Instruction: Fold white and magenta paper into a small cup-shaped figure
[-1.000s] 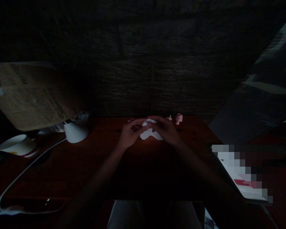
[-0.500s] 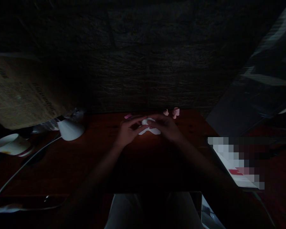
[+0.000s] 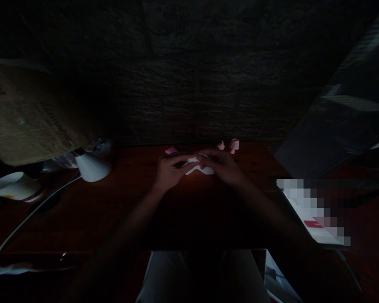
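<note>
In the dim head view, my left hand point(image 3: 170, 170) and my right hand point(image 3: 224, 166) meet over the dark wooden table. Their fingers are bent round a small white piece point(image 3: 194, 160), whose kind I cannot make out and which the fingertips partly cover. Below it, a flat white sheet point(image 3: 206, 171) shows between the hands, close to the tabletop. A flat pink piece point(image 3: 171, 150) lies just beyond my left hand. Past my right hand are a small pink lump point(image 3: 221, 145) and a bigger pink piece point(image 3: 235, 145), cylinder-like at its top.
A white cone-shaped lamp point(image 3: 94, 167) with a pale cable point(image 3: 28, 216) is on the left. Near it are a white paper cup point(image 3: 15, 187) and a printed brown paper bag point(image 3: 25, 113). A dark textured wall point(image 3: 192, 84) closes the back. A white box-like item point(image 3: 316, 229), partly pixelated, is at right.
The whole view has shifted slightly, with the table a little higher in it. My fingers have closed in further over the white piece, so less of its rounded top shows.
</note>
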A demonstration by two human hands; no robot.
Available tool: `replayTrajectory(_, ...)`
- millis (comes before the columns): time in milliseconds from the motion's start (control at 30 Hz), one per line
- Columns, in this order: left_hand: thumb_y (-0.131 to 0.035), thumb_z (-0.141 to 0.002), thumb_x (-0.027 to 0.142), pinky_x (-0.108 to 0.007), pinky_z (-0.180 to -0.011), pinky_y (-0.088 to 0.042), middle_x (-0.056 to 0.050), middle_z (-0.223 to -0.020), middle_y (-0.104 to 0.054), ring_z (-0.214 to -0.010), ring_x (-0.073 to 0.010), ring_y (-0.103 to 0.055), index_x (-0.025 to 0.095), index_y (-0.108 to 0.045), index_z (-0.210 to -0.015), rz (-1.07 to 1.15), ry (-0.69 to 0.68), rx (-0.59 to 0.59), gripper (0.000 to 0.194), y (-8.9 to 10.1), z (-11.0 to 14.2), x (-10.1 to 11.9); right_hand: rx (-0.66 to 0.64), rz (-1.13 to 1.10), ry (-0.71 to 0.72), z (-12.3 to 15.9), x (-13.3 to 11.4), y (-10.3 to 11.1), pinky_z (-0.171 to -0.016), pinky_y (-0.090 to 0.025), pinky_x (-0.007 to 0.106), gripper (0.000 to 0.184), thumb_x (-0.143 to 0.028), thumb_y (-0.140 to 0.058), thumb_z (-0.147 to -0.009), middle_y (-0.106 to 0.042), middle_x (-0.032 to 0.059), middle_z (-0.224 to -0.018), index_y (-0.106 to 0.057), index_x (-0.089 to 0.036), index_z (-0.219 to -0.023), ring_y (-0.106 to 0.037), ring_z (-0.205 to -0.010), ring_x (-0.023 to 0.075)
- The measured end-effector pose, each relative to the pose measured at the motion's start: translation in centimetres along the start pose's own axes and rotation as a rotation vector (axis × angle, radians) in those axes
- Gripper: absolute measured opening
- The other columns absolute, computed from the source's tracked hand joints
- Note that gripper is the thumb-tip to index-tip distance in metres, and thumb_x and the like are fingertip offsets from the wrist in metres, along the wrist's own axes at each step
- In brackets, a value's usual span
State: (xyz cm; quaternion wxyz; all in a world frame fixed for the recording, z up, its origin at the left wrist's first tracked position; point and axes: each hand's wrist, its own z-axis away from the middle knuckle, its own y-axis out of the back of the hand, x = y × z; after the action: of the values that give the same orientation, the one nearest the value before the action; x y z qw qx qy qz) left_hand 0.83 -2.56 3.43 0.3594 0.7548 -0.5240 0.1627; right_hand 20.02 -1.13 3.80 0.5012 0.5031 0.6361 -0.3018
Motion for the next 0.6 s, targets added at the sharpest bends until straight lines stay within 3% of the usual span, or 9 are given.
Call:
replayTrajectory(233, -0.085, -0.072, 0.036, -0.027, -0.066, -0.061, -0.006, -0.088, -0.081, -0.072, -0.0175, -0.074, 0.019, -0.081, -0.095, 0.237, 0.135, 0.037, 0.028, -0.1, -0.5, -0.4, -0.007, 0.022, 0.105, -0.2, -0.5, 0.1, -0.071, -0.053, 0.029, 0.035, -0.05, -0.071, -0.085, -0.071, 0.0018, -0.077, -0.076, -0.019, -0.099, -0.064, -0.072, 0.0148)
replayTrajectory(433, -0.082, -0.075, 0.046, -0.036, -0.079, -0.064, -0.011, -0.098, -0.08, -0.083, -0.022, -0.077, 0.017, -0.079, -0.105, 0.46, 0.311, -0.071, 0.042, -0.2, -0.6, -0.9, 0.084, 0.021, 0.177, 0.0, -0.1, 0.1, -0.087, -0.056, 0.036, 0.029, -0.045, -0.077, -0.081, -0.077, 0.004, -0.102, -0.077, -0.024, -0.101, -0.07, -0.093, 0.0191)
replayTrajectory(600, -0.085, -0.071, 0.045, -0.038, -0.08, -0.065, -0.01, -0.098, -0.08, -0.084, -0.023, -0.077, 0.016, -0.077, -0.109, 0.517, 0.407, -0.15, 0.049, 0.0, -0.6, -1.0, 0.087, 0.002, 0.192, 0.3, -0.2, -0.1, -0.091, -0.057, 0.04, 0.028, -0.044, -0.078, -0.079, -0.079, 0.0028, -0.104, -0.079, -0.026, -0.101, -0.072, -0.096, 0.0202)
